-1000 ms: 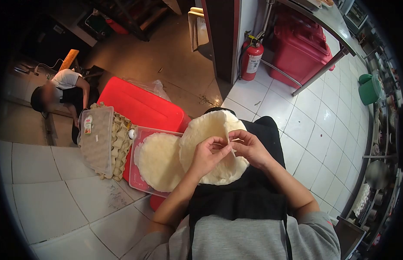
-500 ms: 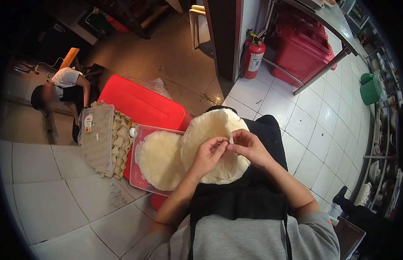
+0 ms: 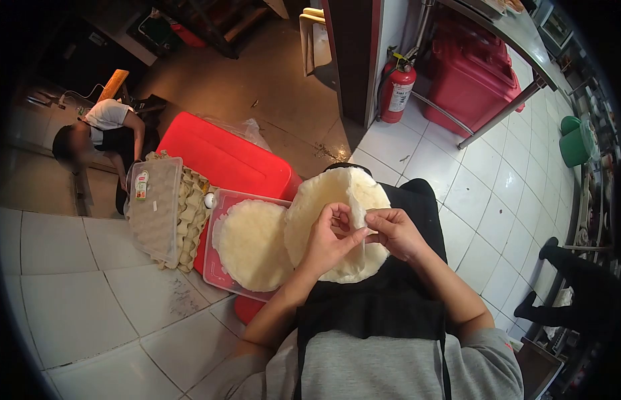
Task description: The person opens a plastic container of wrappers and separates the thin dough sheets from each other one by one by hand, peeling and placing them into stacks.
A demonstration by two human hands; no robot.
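A stack of thin, round, pale wrapper sheets (image 3: 310,193) rests on my lap over the black apron (image 3: 370,317). My left hand (image 3: 334,237) pinches the raised edge of one sheet near the middle of the stack. Opposite it, my right hand (image 3: 392,232) grips the same lifted edge between thumb and fingers, close to the left fingertips. Beside the stack, to the left, more round wrapper sheets (image 3: 252,245) lie on a clear plastic lid (image 3: 220,277).
A red box (image 3: 224,157) stands behind the lid. Egg trays (image 3: 190,220) with a clear lid (image 3: 154,210) lean at the left, near a crouching person (image 3: 114,127). Ahead are a fire extinguisher (image 3: 397,91) and a red bin (image 3: 470,87). Another person's dark legs (image 3: 570,283) show at right.
My hands have shifted slightly along the lifted sheet edge, the right one lower. The view has moved a little. More of the dark-clothed person's legs shows at right.
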